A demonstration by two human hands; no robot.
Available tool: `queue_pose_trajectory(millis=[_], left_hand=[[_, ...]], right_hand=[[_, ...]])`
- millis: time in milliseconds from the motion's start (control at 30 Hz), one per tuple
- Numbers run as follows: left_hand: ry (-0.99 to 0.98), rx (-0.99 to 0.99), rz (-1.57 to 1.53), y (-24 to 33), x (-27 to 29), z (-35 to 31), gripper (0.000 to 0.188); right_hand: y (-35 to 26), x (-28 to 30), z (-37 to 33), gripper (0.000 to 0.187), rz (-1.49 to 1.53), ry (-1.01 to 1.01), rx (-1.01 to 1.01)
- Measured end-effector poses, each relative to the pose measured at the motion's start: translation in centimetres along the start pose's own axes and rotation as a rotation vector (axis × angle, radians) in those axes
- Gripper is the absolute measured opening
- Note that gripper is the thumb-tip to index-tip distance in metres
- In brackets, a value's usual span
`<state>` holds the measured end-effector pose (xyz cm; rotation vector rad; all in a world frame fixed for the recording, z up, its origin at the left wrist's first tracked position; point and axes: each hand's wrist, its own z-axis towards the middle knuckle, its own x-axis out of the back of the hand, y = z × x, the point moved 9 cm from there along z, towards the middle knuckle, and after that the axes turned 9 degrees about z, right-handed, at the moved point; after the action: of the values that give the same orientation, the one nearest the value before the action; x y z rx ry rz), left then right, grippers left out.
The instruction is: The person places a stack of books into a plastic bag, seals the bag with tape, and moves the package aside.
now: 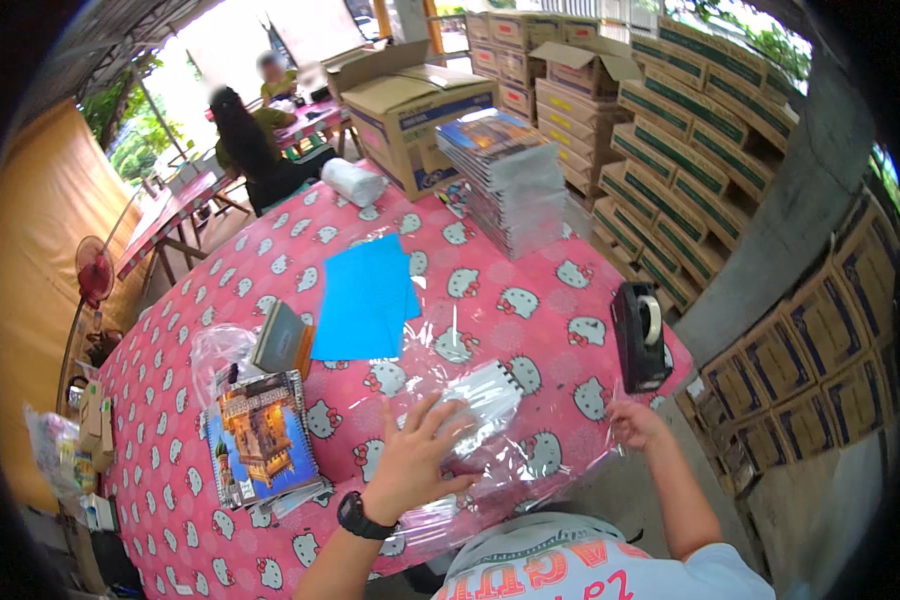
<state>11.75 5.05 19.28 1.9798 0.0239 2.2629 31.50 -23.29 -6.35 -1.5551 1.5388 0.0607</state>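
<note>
Left hand [415, 455] lies flat, fingers spread, pinning a spiral-bound book [482, 400] inside clear wrap [530, 440] near the table's [530, 290] front edge. Right hand [635, 423] pinches the wrap's edge taut beside the tape dispenser [640, 335].

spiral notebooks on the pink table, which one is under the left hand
The white spiral notebook on clear plastic film, beneath the left hand; the others sit stacked far back.

Spiral notebook [485, 400]: partly covered by left hand [415, 455] and glare on clear plastic wrap [530, 440]. Stacked cardboard boxes [690, 150]: cut off at top edge. Seated people [245, 140]: distant, faces blurred.
</note>
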Motion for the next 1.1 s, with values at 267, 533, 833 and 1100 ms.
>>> queue_pose_trajectory(millis=[267,533,833,1100], left_hand=[[-0.09,-0.003,0.108,-0.4,-0.6,-0.3,0.086],[-0.048,0.08,0.067,-0.9,-0.5,-0.4,0.08],[0.506,0.219,-0.059,-1.6,-0.1,-2.3,0.038],[0.698,0.691,-0.632,-8.8,3.7,-4.8,0.037]], right_hand=[[-3.1,-35.3,-1.6,0.037,-1.261,-0.732,0.315],[-2.8,-38.8,-1.0,0.061,-2.363,-0.41,0.471],[-2.3,-38.5,-10.3,0.03,-1.253,-0.988,1.147],[-2.8,-36.8,1.9,0.037,-1.178,-0.674,0.474]])
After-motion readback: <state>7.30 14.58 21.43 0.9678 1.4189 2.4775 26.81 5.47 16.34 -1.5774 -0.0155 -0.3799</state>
